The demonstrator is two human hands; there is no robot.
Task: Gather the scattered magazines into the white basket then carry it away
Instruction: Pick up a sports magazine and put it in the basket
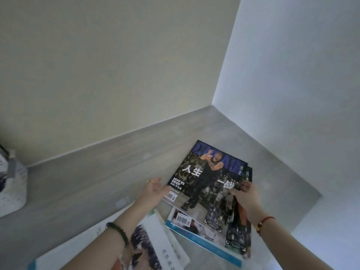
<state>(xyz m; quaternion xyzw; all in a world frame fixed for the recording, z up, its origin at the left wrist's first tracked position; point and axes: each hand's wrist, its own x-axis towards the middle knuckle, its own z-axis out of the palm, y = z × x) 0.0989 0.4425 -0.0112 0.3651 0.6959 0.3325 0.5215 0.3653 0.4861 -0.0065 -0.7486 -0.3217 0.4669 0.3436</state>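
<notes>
A dark basketball magazine (206,178) with white Chinese lettering lies tilted near the corner of the grey floor, on top of other magazines. My left hand (153,193) grips its left edge by the barcode. My right hand (245,197) holds its right edge together with a second dark magazine (238,238) beneath it. Under these lies a blue-edged magazine (196,232). A white magazine with Chinese text (165,248) lies under my left forearm. The white basket (13,193), with small holes in its wall, shows at the far left edge.
Two white walls meet in a corner (212,103) behind the magazines. Grey floor (87,184) stretches between the basket and the magazine pile. A large white sheet (78,248) lies at the bottom left under my left arm.
</notes>
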